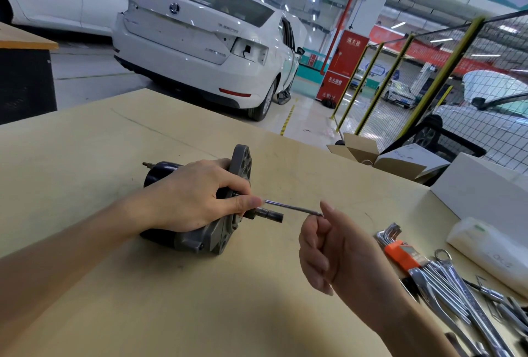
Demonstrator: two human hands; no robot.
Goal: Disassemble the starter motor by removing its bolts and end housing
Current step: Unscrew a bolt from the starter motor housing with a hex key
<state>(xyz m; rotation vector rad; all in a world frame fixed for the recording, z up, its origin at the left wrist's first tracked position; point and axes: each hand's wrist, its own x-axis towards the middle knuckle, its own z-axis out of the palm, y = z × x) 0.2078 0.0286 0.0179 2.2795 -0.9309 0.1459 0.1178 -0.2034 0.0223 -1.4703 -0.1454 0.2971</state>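
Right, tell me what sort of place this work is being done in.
Most likely a car repair workshop or training garage: white cars parked on the shop floor, wrenches spread on the workbench, and yellow-framed mesh fencing.

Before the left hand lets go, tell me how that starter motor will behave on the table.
The starter motor is probably heavy for its size: it looks all metal. Its round dark body might roll, though the wide grey end housing should check that. The thin bolt pinched by the right hand looks stiff.

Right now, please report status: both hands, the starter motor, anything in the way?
Left hand grips starter motor on the table. Right hand pinches long bolt, drawn partly out. End housing on. Nothing in the way.
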